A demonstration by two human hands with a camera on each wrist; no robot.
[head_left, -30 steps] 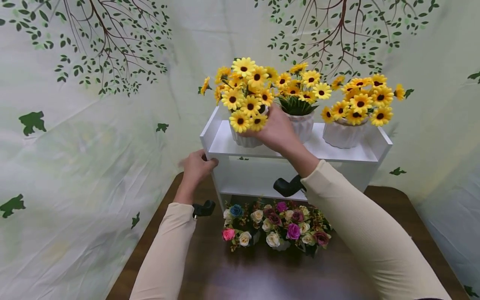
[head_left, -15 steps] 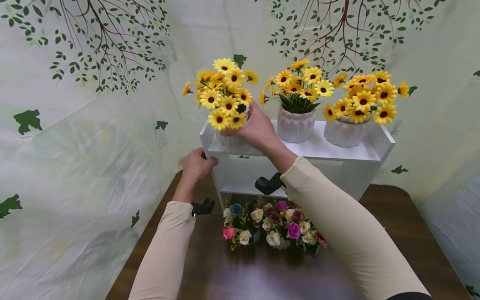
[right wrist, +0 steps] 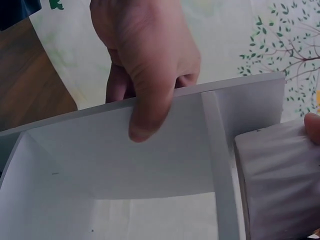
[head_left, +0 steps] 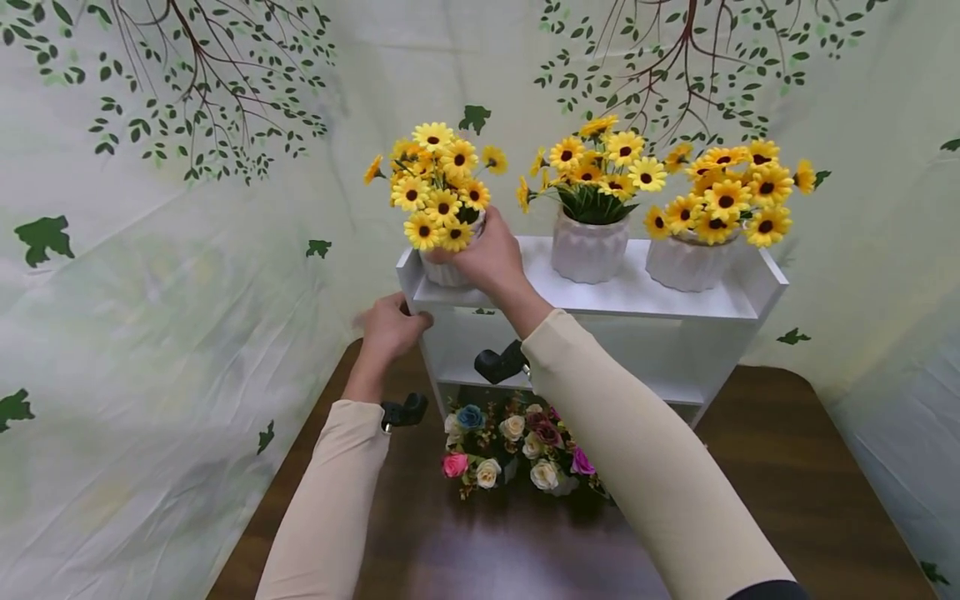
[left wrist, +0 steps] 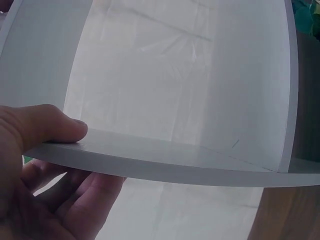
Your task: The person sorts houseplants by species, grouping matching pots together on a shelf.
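Sunflower pot [head_left: 444, 268], white, ribbed, yellow blooms, right hand [head_left: 491, 258] gripping it

Both arms wear long, close-fitting cream sleeves of a fine ribbed knit — one on the left arm [head_left: 330, 500], one on the right arm [head_left: 645, 467] — ending at the wrists. A small black camera mount [head_left: 403, 412] is strapped under the left wrist, and a matching black one [head_left: 498, 363] sits under the right wrist. The bare left hand [head_left: 390, 327] and bare right hand [head_left: 489, 257] carry no gloves — the fingers [right wrist: 145, 107] show no rings.
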